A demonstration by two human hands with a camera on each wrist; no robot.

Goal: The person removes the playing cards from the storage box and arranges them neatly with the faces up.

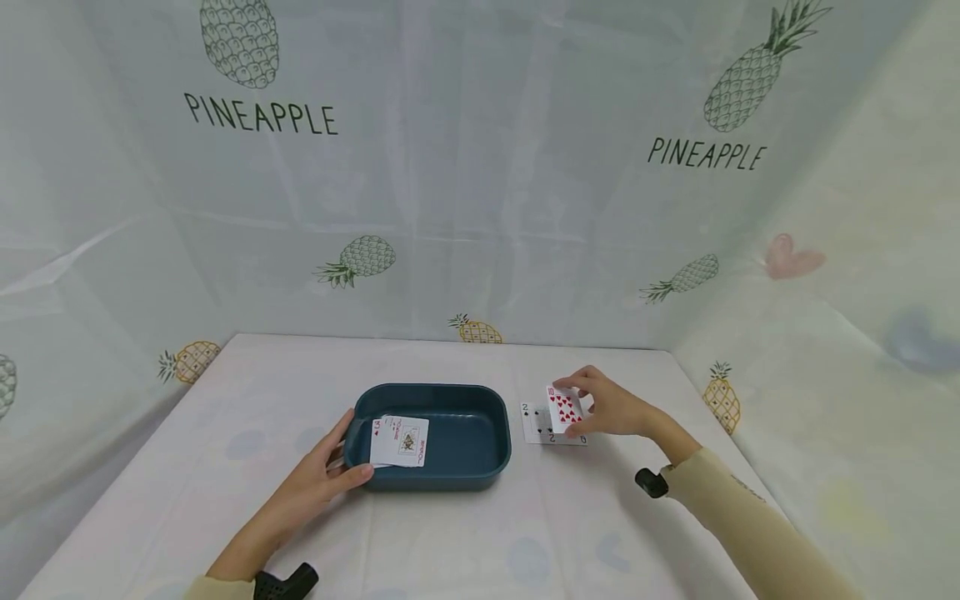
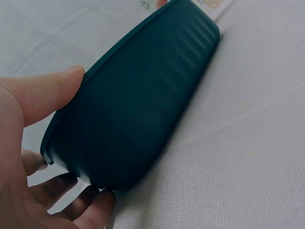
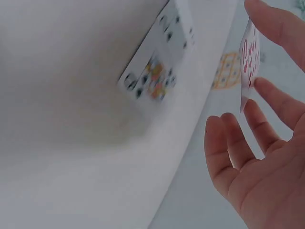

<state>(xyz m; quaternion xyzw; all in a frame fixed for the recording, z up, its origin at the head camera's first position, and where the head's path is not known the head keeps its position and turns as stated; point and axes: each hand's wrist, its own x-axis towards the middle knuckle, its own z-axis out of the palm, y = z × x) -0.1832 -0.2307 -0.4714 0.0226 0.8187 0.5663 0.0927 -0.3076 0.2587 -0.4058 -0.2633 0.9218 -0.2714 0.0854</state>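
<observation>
A dark teal rectangular tray [image 1: 468, 477] stands on the table. At its left end my left hand [image 1: 318, 475] grips it, thumb on the near rim, fingers around the end wall. Face-up playing cards [image 1: 400, 440] lie inside at the left; the top one bears a small central picture and red lettering. Right of the tray, my right hand [image 1: 609, 406] pinches a ten of hearts [image 1: 563, 407] between thumb and fingers, tilted above the table. Beneath it lie face-up playing cards [image 1: 536, 423] with black pips, one a two; the held card partly hides them.
A white cloth with faint prints covers the table [image 1: 442, 550]. Pineapple-printed sheeting [image 1: 480, 183] rises behind it, with more at both sides. The tray's right end is a short distance from the cards on the table.
</observation>
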